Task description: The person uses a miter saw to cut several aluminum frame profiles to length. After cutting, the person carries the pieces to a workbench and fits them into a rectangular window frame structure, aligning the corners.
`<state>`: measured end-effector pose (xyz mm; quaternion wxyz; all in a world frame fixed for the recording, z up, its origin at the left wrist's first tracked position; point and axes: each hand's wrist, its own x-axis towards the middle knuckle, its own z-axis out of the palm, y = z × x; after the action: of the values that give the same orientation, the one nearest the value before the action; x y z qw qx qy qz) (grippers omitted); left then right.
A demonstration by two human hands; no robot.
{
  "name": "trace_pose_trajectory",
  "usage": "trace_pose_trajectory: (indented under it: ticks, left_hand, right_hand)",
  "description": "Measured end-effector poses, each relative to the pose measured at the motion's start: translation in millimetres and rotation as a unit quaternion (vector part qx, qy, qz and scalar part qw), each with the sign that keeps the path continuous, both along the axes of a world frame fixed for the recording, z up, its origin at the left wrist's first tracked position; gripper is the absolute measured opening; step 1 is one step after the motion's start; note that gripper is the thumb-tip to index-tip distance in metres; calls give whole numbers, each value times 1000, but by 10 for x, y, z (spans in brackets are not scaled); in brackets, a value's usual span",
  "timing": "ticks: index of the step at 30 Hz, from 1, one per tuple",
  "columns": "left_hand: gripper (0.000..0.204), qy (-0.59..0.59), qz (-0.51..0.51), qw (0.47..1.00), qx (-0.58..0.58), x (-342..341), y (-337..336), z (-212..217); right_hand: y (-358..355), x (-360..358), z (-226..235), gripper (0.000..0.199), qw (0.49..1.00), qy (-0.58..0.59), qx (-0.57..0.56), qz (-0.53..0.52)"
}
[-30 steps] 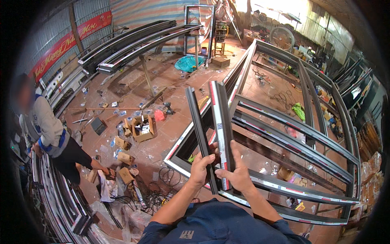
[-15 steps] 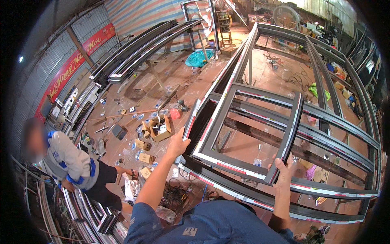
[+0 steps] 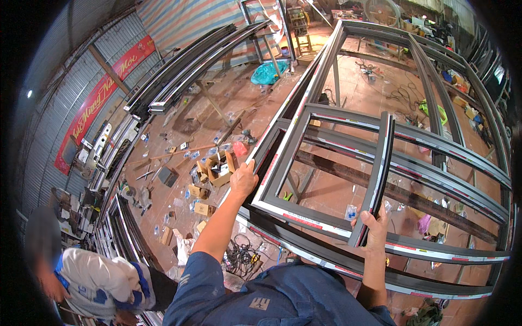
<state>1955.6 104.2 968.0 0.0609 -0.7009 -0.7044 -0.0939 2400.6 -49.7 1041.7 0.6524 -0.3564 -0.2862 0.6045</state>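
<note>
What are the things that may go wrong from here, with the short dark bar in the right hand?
The short dark bar spans an opening of the dark frame; if the right hand slips, it might drop through.
Fingers of the left hand might be pinched against the frame's side.
Loose cables on the floor might trip someone.

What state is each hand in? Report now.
Left hand: closed on a dark frame profile.
Right hand: closed around the near end of a second dark frame profile.
</note>
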Motion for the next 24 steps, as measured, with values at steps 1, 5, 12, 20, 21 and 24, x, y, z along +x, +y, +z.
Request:
trace_pose_trajectory:
  ticks: [1,5,12,20,21,24]
  left_hand:
    - [64,2,4,1000,-3,35,24,6]
    - [64,9,3,1000,21,-2,67,-75]
    - [62,20,6,1000,10,83,60,-37]
    - [62,-94,18,991,-92,17,140,376]
    - [60,-73,12,995,-72,-24,136,354]
    - [57,-93,-1,995,-34,-17,42,164]
  right_hand:
    - [0,-8,17,61,1000,0,1,0]
    - [14,-38,58,62,1000,4,-1,13]
    - [46,-88,109,74,1000,-15,3,9]
    - [45,-55,53,75,999,-36,-20,18]
    - [47,-72,60,75,999,-37,-21,15]
    - [36,-63,19,77,999,-46,-25,12]
